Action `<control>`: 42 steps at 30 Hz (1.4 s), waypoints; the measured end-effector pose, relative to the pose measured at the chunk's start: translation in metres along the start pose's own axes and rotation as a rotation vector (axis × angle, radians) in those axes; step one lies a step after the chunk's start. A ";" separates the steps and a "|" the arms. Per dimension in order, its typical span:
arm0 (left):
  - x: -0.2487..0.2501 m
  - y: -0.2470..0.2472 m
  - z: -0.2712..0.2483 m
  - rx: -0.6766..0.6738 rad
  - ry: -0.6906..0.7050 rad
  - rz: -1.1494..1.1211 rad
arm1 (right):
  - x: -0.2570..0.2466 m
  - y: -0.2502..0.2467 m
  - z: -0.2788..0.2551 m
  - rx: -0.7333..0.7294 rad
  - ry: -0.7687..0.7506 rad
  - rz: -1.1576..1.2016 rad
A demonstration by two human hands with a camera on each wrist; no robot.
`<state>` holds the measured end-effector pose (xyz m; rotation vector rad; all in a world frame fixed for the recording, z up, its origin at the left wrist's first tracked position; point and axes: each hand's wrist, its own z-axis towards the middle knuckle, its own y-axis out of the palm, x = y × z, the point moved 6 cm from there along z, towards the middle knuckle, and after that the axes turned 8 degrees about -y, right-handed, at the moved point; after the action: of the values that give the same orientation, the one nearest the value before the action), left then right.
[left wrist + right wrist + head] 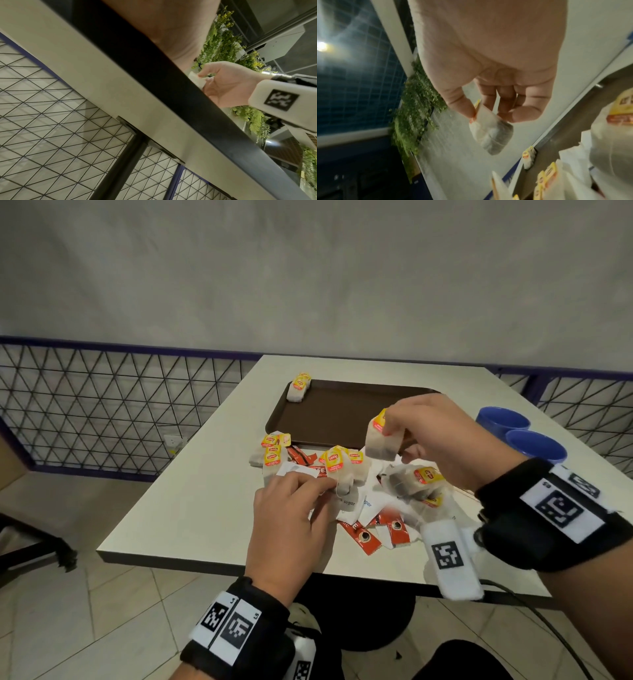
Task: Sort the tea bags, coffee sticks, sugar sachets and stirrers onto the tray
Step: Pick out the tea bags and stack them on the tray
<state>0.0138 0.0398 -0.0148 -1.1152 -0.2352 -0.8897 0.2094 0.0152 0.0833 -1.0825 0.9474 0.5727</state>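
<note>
Above the pile of sachets [370,494] the right hand [442,440] is pinching a tea bag [383,441] by its top, letting it dangle clear of the table [191,508]. Just beside, the left hand [291,522] is pinching a tea bag's string [337,484] down in the heap. Two tea bags [298,388] are lying at the brown tray's [342,412] far left corner.
</note>
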 end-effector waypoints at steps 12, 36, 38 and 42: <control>0.006 -0.005 -0.004 0.004 0.125 -0.149 | 0.012 0.042 -0.032 -0.270 -0.030 0.004; -0.010 -0.009 0.005 -0.302 -0.204 -0.862 | 0.031 0.046 -0.039 -0.217 -0.012 0.368; -0.010 -0.009 0.004 -0.308 -0.203 -0.869 | 0.033 0.046 -0.039 -0.230 0.008 0.353; -0.014 -0.010 0.004 -0.287 -0.215 -0.864 | 0.036 0.045 -0.039 -0.258 0.049 0.331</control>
<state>-0.0011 0.0490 -0.0144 -1.3963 -0.8271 -1.5996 0.1783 -0.0047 0.0247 -1.1797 1.1268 0.9643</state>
